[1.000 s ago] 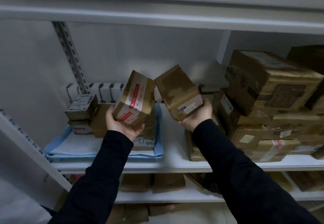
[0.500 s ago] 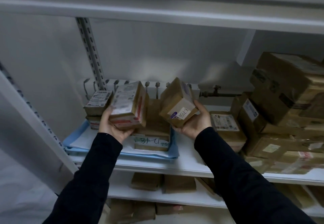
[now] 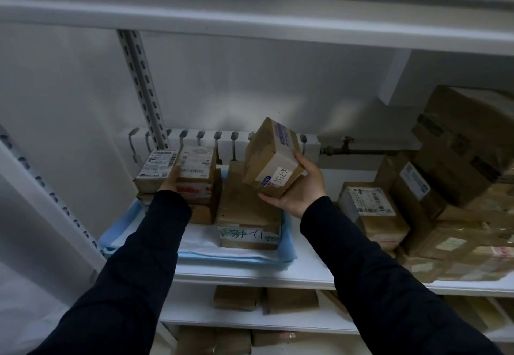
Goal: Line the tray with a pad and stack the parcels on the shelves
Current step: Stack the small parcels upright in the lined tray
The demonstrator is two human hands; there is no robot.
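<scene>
A blue-edged white pad [image 3: 200, 243] lies on the middle shelf [image 3: 250, 274]. My left hand [image 3: 169, 181] grips a brown parcel with red tape and a white label [image 3: 197, 171], set down on the stack at the pad's back left. My right hand [image 3: 299, 188] holds a second brown parcel marked K-7156 [image 3: 271, 157], tilted in the air above a flat parcel with green writing [image 3: 249, 215]. Another labelled parcel [image 3: 157, 167] sits at the far left of the pad.
Many brown parcels [image 3: 445, 188] are piled on the right of the same shelf, one with a white label [image 3: 370, 207] closest to my right arm. More parcels [image 3: 264, 297] lie on the shelves below. A perforated upright [image 3: 144, 87] stands behind, and another shelf [image 3: 250, 15] overhead.
My left hand has lowered its parcel flat onto the back-left stack. My right hand has moved its parcel a little left, over the pad. The view has shifted left.
</scene>
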